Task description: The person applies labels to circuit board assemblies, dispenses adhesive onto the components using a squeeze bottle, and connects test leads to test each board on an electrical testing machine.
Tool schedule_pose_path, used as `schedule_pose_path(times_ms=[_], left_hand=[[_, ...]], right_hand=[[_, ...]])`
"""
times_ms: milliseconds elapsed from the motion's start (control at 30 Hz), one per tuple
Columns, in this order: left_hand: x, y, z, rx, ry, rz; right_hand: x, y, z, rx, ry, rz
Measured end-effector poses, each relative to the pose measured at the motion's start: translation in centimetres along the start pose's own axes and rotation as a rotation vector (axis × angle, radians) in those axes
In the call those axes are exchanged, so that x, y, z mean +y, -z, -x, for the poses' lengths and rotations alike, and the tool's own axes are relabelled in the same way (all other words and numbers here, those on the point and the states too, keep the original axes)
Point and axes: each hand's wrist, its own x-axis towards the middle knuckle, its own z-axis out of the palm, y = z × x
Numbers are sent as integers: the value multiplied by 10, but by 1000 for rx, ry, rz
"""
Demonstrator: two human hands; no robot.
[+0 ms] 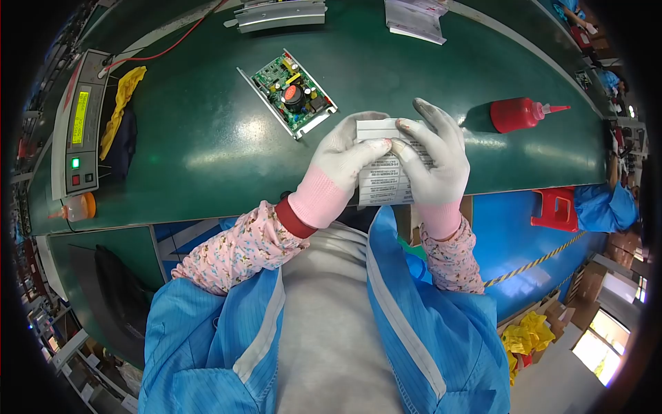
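Both my hands wear white gloves with pink cuffs and meet over a sheet of printed labels (pixel 383 183) near the bench's front edge. My left hand (pixel 348 148) grips the sheet's left side, its thumb lying across the upper part. From the right, my right hand (pixel 438 155) pinches the sheet near its top, thumb and index finger close to my left thumb. Small dark print in rows covers the sheet. A green circuit board (pixel 291 93) in a metal bracket lies on the bench, beyond my left hand.
A red squeeze bottle (pixel 516 114) lies at the right of the green bench (pixel 207 152). Metal brackets (pixel 279 15) are at the back. An instrument with a lit display (pixel 81 124), a yellow cloth (pixel 121 110) and an orange bottle (pixel 81 206) are at the left.
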Motion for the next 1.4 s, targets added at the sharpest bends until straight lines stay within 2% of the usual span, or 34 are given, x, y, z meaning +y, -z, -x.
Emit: schedule_pose_path(times_ms=[200, 367, 500, 700, 833, 900, 933, 1000, 1100, 1167, 1200, 1400], left_hand=[[-5, 4, 0, -16, 8, 25], [-9, 6, -2, 17, -22, -72], [-4, 8, -6, 167, 110, -17], [-12, 4, -17, 216, 96, 185], [-13, 10, -18, 276, 103, 162], [-18, 16, -14, 265, 72, 121], [-23, 18, -12, 241, 53, 87], [-26, 20, -7, 187, 16, 19], [-18, 24, 4, 180, 28, 4], [-10, 29, 10, 179, 38, -8], [-8, 31, 13, 185, 28, -5], [-3, 38, 21, 194, 8, -93]], right_hand=[[2, 1, 4, 17, 42, 84], [3, 0, 4, 45, 139, 196], [4, -1, 5, 39, 198, 249], [6, 3, 9, 51, 325, 217], [-11, 12, 1, 145, 90, -89], [-25, 8, -14, 56, -210, -439], [-34, 7, -25, 54, -206, -446], [-48, -3, -51, -236, -375, -478], [-50, -39, -81, -346, -254, -420], [-50, -61, -92, -476, -377, -409], [-50, -67, -94, -485, -367, -411], [-40, -93, -87, -319, 105, -1]])
